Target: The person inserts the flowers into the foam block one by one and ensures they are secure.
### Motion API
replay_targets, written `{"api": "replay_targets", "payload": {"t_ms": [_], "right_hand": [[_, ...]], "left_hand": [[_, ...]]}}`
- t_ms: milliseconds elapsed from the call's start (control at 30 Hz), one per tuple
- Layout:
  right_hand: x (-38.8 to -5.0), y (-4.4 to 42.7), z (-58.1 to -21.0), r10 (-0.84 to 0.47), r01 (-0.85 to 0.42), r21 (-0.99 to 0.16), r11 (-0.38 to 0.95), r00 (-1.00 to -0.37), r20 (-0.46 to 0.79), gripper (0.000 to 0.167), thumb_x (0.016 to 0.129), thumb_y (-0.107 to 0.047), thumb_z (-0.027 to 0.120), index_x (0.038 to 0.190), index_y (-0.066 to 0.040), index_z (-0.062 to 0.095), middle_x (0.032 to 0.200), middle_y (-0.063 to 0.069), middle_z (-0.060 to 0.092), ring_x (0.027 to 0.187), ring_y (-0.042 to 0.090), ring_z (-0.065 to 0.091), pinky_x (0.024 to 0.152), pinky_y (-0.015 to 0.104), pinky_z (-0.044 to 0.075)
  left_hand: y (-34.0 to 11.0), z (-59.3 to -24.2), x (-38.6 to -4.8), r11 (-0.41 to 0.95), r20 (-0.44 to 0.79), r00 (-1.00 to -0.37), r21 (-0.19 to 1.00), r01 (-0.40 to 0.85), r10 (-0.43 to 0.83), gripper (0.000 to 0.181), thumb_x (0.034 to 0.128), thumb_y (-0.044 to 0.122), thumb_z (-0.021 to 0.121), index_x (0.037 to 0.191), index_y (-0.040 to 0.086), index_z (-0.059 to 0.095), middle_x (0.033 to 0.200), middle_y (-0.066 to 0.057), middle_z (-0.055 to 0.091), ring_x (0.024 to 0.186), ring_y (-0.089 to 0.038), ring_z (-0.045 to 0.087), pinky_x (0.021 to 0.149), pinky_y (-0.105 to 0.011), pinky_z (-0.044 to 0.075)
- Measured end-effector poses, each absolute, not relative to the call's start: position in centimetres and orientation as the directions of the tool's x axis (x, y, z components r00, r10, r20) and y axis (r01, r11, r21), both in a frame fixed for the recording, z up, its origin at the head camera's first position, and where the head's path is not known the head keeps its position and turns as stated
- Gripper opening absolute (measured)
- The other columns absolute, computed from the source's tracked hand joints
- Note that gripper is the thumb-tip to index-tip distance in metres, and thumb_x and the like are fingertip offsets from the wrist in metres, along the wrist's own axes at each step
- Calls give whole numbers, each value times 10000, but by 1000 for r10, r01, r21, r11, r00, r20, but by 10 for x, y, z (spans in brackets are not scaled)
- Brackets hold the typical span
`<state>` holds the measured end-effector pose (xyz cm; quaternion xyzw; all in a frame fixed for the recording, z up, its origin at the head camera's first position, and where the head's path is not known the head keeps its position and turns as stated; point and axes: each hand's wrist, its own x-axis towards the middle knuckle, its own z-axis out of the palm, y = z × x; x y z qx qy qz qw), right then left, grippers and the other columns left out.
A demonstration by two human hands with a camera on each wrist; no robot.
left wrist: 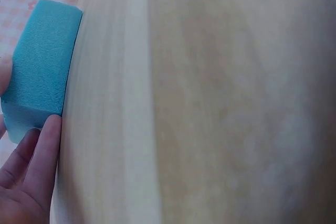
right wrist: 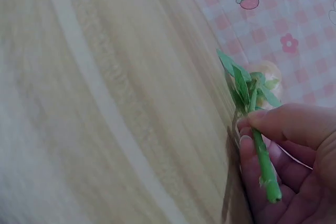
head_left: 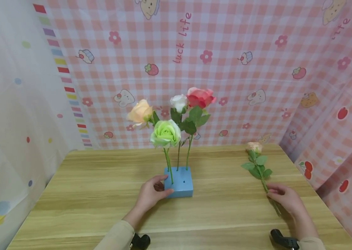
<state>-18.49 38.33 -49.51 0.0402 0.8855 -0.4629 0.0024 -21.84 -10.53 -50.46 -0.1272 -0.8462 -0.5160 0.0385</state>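
A blue foam block [head_left: 178, 192] stands mid-table and holds several upright artificial roses: a light green one [head_left: 165, 133], a peach one [head_left: 140, 111], a white one [head_left: 179, 103] and a coral-red one [head_left: 200, 98]. One small hole shows in its top at the front right. My left hand [head_left: 151, 193] grips the block's left end, with fingers and thumb on its sides. At the right, my right hand [head_left: 286, 198] pinches the stem of a pale peach rose [head_left: 254, 148] between thumb and fingers. In the right wrist view, the cut stem end [right wrist: 272, 190] points out below the thumb.
The wooden table [head_left: 101, 194] reaches back to a pink checked cloth [head_left: 226, 41] close behind the flowers. White printed cloth [head_left: 13, 104] hangs at the left. A black wrist device [head_left: 283, 240] shows at the right wrist, another [head_left: 140, 241] at the left.
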Motion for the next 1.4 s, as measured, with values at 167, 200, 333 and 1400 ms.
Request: {"api": "replay_targets", "payload": {"t_ms": [167,200,333,1400], "right_hand": [[-185,379,-490,28,135,-864,485,-990,-139,467,960,-100,656,1310,170,504,1053,165,702,816,-6,614,686,256,543],[-185,378,-488,9,139,-865,482,-988,-153,476,966,-114,650,1317,168,495,1051,155,703,818,10,621,681,269,543],[-187,371,-487,-45,138,-883,449,-983,-176,507,964,-129,658,1334,166,477,1007,96,713,807,44,634,669,276,536],[-206,284,-479,-222,-11,-989,150,-975,-23,371,955,22,606,1202,240,436,994,108,623,865,108,636,769,271,566]], "left_hand": [[-106,-505,-219,427,213,-962,864,268,173,544,790,266,862,1259,64,676,897,-27,664,819,-167,640,720,-294,549],[-106,-505,-219,426,215,-961,864,270,173,543,790,265,863,1258,62,677,897,-28,666,818,-169,641,721,-295,548],[-105,-505,-219,421,217,-960,865,272,175,539,791,261,862,1256,62,678,897,-27,668,816,-170,642,718,-294,550],[-106,-503,-217,429,205,-962,864,265,182,545,797,283,856,1269,83,673,909,-5,661,811,-153,633,717,-283,548]]}}
